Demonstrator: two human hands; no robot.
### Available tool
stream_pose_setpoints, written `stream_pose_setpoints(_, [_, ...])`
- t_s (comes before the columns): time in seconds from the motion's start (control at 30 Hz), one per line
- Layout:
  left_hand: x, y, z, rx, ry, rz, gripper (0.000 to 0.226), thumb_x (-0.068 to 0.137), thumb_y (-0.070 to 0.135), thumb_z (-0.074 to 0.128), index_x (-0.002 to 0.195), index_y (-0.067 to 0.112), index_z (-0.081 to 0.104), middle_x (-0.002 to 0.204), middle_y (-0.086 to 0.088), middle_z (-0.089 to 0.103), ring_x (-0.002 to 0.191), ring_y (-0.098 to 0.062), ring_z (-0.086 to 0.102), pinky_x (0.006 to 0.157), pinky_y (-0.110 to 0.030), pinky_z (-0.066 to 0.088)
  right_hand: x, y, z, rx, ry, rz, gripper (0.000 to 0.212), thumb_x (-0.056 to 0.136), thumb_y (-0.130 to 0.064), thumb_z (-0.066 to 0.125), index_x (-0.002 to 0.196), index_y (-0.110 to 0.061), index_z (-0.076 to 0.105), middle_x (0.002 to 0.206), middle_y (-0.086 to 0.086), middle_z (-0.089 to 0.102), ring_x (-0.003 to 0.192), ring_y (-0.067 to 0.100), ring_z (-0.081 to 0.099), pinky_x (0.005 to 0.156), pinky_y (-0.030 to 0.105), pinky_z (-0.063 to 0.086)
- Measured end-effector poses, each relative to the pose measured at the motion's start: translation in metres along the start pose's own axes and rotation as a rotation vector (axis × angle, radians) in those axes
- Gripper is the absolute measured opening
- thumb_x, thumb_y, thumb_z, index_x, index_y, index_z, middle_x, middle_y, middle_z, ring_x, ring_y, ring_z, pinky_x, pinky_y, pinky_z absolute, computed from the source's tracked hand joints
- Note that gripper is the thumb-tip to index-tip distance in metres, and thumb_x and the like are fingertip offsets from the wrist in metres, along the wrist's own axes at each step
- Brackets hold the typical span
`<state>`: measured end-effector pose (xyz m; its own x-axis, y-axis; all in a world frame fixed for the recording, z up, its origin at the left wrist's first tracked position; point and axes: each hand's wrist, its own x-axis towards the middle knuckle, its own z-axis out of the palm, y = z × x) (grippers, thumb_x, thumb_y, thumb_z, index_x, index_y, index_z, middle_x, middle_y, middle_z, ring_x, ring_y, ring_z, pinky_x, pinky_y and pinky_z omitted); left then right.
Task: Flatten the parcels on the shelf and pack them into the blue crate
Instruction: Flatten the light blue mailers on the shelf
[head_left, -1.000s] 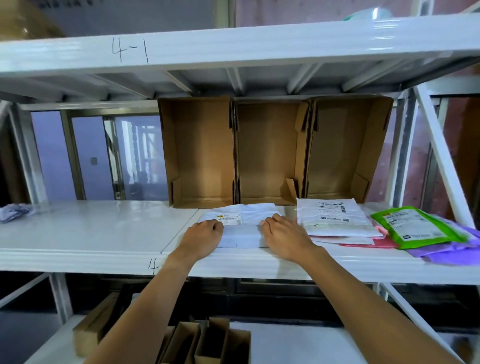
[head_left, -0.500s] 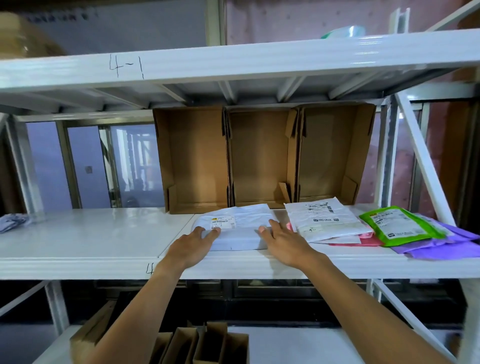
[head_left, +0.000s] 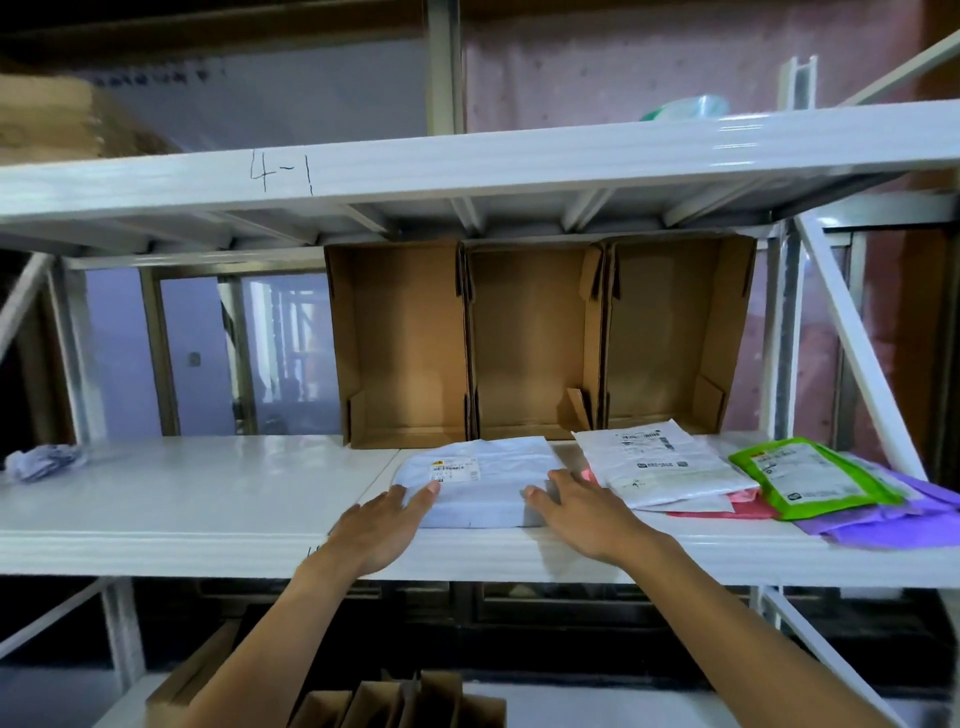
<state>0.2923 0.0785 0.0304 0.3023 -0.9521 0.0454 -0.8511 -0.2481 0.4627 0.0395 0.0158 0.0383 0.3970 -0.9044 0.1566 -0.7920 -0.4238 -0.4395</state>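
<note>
Both hands lie flat with straight fingers: the left hand (head_left: 382, 525) touches the near left corner of the white parcel (head_left: 480, 480), the right hand (head_left: 584, 512) its near right corner. The parcel lies on the white shelf (head_left: 208, 499), just left of a second white parcel (head_left: 657, 467) and a green parcel (head_left: 802, 475).

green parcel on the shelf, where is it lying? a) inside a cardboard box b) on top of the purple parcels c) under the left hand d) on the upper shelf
b, the green parcel lies on the purple parcels at the right end of the shelf
</note>
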Motion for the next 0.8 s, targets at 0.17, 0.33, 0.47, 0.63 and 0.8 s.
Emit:
stream_pose_setpoints(0.17, [0.026, 0.008, -0.016, -0.132, -0.035, -0.010, 0.071, 0.094, 0.068, 0.043, 0.142, 0.017, 0.048, 0.148, -0.003, 0.048, 0.130, -0.022, 0.048, 0.099, -0.031, 0.038, 0.017, -0.014, -0.015, -0.184, -0.004, -0.030, 0.064, 0.096, -0.061, 0.033, 0.138, -0.015, 0.049, 0.144, 0.006, 0.047, 0.130, 0.027, 0.044, 0.103, 0.042, 0.039])
stream_pose_setpoints(0.33, [0.038, 0.052, -0.018, -0.043, 0.056, 0.156, 0.047, 0.102, 0.045, 0.041, 0.140, 0.021, 0.055, 0.150, -0.003, 0.048, 0.131, -0.024, 0.049, 0.107, -0.034, 0.040, 0.058, -0.038, -0.004, -0.213, -0.084, -0.113, 0.050, 0.103, -0.045, 0.023, 0.134, -0.016, 0.051, 0.146, 0.009, 0.046, 0.130, 0.029, 0.044, 0.104, 0.043, 0.036])
stream_pose_setpoints(0.47, [0.046, 0.070, 0.006, 0.225, -0.024, 0.286, 0.041, 0.105, 0.022, 0.029, 0.132, 0.015, 0.059, 0.148, -0.009, 0.051, 0.131, -0.026, 0.050, 0.108, -0.036, 0.039, 0.068, -0.049, 0.005, -0.234, -0.126, -0.125, 0.027, 0.101, -0.030, 0.035, 0.104, -0.018, 0.059, 0.129, 0.011, 0.058, 0.103, 0.026, 0.053, 0.080, 0.036, 0.039])
stream_pose_setpoints(0.63, [0.054, 0.069, 0.016, 0.276, -0.046, 0.245, 0.042, 0.104, 0.023, 0.028, 0.135, 0.020, 0.056, 0.149, -0.008, 0.050, 0.132, -0.028, 0.050, 0.106, -0.042, 0.041, 0.077, -0.041, 0.015, -0.272, -0.150, -0.158, 0.032, 0.099, -0.029, 0.035, 0.114, -0.024, 0.063, 0.132, 0.009, 0.060, 0.101, 0.025, 0.053, 0.078, 0.035, 0.039])
stream_pose_setpoints(0.8, [0.059, 0.066, 0.011, 0.176, -0.069, 0.278, 0.044, 0.104, 0.033, 0.028, 0.141, 0.034, 0.053, 0.146, 0.018, 0.050, 0.130, -0.013, 0.048, 0.110, -0.031, 0.036, 0.086, -0.041, 0.012, -0.194, -0.178, -0.135, 0.036, 0.098, -0.037, 0.039, 0.127, -0.031, 0.061, 0.134, 0.001, 0.060, 0.108, 0.021, 0.054, 0.091, 0.035, 0.044])
